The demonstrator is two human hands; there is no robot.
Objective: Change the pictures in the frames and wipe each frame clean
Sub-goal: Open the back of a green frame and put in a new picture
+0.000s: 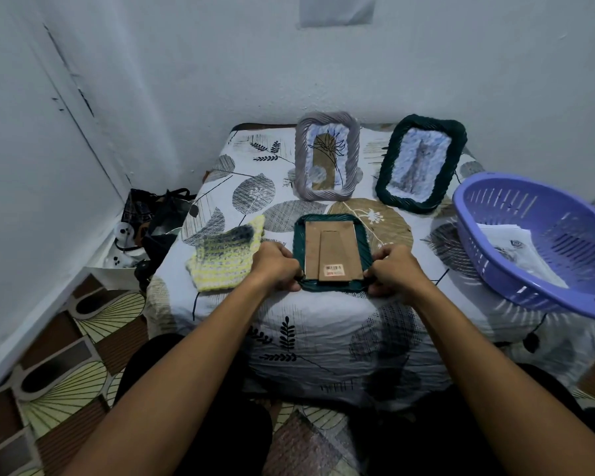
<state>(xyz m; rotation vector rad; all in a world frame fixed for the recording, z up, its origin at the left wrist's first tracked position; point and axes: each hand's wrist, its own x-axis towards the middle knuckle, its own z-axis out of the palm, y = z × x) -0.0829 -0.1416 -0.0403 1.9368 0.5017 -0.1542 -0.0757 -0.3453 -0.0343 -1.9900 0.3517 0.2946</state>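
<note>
A leaf-print tablecloth (241,187) covers the table. At about nine o'clock, on the patterned floor (66,372) by the wall, sits a dark bag (158,214), perhaps beside a white toy (126,235).

Both bare forearms extended forward from 6 o'clock, converging toward centre. Left hand (278,267) placed at 9 o'clock side, fingers curled, knuckles up, thumb tucked inward. Right hand (392,271) placed at 3 o'clock side, fingers likewise curled in pinch. Wrists held level, near-symmetrical.

Bare cloth (323,314) near; basket (543,235) right, frames (327,159) behind.
</note>
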